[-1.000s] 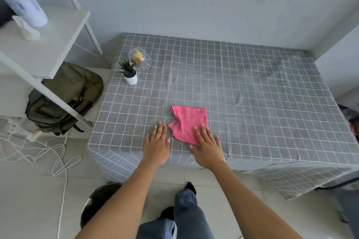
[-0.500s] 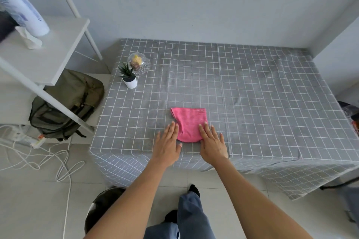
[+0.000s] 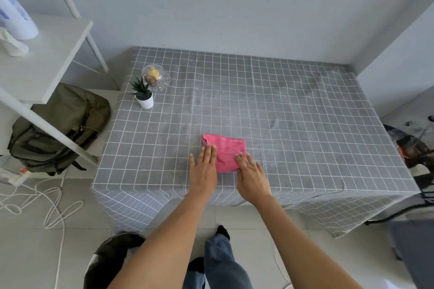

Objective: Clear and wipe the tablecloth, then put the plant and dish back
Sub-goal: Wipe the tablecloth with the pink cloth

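Note:
A folded pink cloth (image 3: 227, 150) lies on the grey checked tablecloth (image 3: 293, 124) near its front edge. My left hand (image 3: 203, 169) lies flat with its fingertips on the cloth's left edge. My right hand (image 3: 253, 176) lies flat with its fingertips on the cloth's lower right corner. Neither hand grips anything. A small spiky plant in a white pot (image 3: 143, 93) stands at the table's far left corner. Just behind it is a clear glass dish (image 3: 156, 77) with yellow and brown items inside.
A white shelf (image 3: 40, 61) with a white bottle (image 3: 16, 19) stands on the left, an olive backpack (image 3: 58, 129) under it. White cables (image 3: 35, 197) trail on the floor. A dark bin (image 3: 110, 260) sits by my legs. Dark objects (image 3: 413, 148) lie at the right.
Both hands slid forward and closer together, from the table's front edge onto the pink cloth's near edges. The cloth now lies squarer and flatter.

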Demonstrator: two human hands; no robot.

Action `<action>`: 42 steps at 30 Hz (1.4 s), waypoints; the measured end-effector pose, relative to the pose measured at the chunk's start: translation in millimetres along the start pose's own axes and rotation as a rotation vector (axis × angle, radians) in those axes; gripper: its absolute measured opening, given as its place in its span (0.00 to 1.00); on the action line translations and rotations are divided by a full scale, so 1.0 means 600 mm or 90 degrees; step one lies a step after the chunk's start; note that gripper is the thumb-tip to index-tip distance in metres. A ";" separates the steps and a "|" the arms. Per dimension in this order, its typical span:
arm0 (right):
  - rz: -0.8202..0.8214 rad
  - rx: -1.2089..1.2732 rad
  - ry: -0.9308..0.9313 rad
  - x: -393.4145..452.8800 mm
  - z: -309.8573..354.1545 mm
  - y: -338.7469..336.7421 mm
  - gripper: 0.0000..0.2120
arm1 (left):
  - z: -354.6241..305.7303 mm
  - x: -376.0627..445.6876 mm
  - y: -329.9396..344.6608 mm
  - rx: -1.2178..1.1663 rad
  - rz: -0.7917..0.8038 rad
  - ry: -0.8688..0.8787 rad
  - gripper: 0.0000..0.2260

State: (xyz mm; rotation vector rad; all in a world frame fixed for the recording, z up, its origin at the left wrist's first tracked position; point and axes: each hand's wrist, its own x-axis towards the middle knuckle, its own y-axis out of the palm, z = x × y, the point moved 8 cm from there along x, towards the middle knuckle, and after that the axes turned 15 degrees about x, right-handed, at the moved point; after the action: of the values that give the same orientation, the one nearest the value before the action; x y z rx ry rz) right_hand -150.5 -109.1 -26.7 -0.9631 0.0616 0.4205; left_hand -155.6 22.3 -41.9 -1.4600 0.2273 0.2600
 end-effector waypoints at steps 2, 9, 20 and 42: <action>-0.007 -0.021 0.005 -0.002 -0.003 -0.007 0.25 | 0.002 -0.004 -0.002 0.012 -0.007 0.002 0.34; -0.034 -0.061 0.055 -0.020 0.013 -0.041 0.26 | 0.007 -0.016 -0.067 0.102 -0.062 0.046 0.33; -0.121 -0.054 -0.006 -0.002 -0.005 -0.209 0.28 | -0.068 0.013 -0.209 0.087 -0.103 0.060 0.31; -0.149 -0.076 -0.114 -0.037 -0.458 -0.507 0.20 | -0.561 0.094 -0.269 -0.057 -0.152 0.061 0.20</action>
State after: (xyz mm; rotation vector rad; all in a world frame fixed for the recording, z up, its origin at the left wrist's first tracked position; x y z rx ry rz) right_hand -20.5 -489.2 58.6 -1.0327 -0.2386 0.2942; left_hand -50.2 -325.3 60.7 -1.5740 0.1172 0.0067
